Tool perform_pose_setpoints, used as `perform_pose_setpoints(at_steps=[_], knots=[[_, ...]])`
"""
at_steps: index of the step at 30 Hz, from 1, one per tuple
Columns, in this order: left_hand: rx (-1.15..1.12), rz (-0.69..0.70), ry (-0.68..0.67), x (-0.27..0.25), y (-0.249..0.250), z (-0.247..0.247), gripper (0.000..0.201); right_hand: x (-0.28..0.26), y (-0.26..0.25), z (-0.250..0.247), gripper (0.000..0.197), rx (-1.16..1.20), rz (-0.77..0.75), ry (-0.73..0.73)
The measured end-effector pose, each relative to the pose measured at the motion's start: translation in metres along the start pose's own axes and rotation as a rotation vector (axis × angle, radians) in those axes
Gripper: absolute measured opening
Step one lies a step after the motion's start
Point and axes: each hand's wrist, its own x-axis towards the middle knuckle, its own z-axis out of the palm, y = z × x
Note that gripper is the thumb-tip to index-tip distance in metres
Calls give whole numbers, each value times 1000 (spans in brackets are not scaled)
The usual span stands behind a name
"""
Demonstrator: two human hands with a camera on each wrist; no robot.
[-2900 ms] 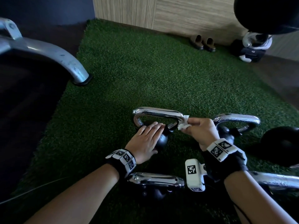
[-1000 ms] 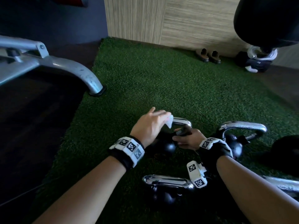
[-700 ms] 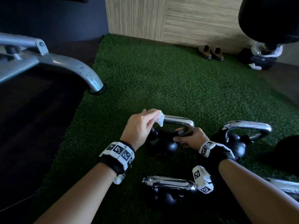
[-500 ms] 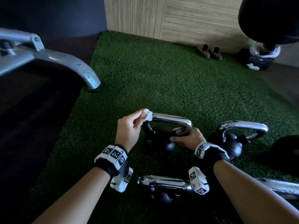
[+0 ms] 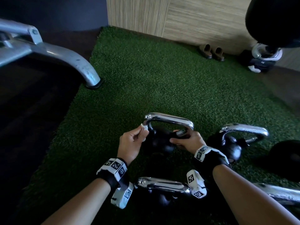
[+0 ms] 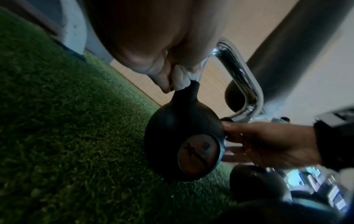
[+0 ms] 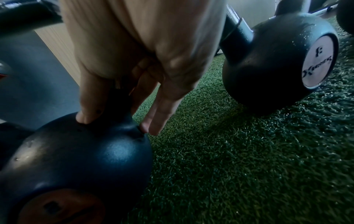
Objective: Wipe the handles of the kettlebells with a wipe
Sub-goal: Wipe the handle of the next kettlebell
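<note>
Over at the left, a grey metal machine leg (image 5: 84, 70) is standing at the edge of the green turf (image 5: 162, 78). The left hand (image 5: 131, 143) is pinching a small white wipe (image 5: 145, 127) between thumb and fingers, pressing it to the left bend of the chrome handle (image 5: 170, 119) of the middle kettlebell (image 5: 160, 143). The right hand (image 5: 188, 142) is curling around the handle's right base, steadying the black ball. Just right, a second kettlebell (image 5: 233, 143) is lying on the turf, and another chrome handle (image 5: 162, 184) is sitting nearest, between the wrists.
</note>
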Motion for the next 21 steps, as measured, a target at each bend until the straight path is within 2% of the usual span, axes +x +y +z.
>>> perform_pose_setpoints(at_steps=[2,4,8,11,14,15,16,18,21], knots=[[100,50,22,-2,5,1,18,6,8,0,78,-19,-22,-1],[133,45,102,-1,7,3,23,9,12,0,81,-47,-49,-3],[197,57,142,4,11,8,20,2,4,-2,56,-153,-72,15],[237,76,141,17,12,9,23,-4,-1,-8,50,-265,-64,-8],[281,54,106,37,15,9,37,-2,-5,-16,45,-465,-97,-108],[316,53,85,45,17,11,40,-2,-8,-19,37,-533,-106,-144],[350,49,60,52,20,13,38,-4,-14,-20,28,-583,-116,-188],[385,27,-1,64,26,19,21,-7,-24,-17,25,-657,-149,-291],[429,38,-71,76,35,26,24,-10,-32,-9,17,-690,-206,-407]])
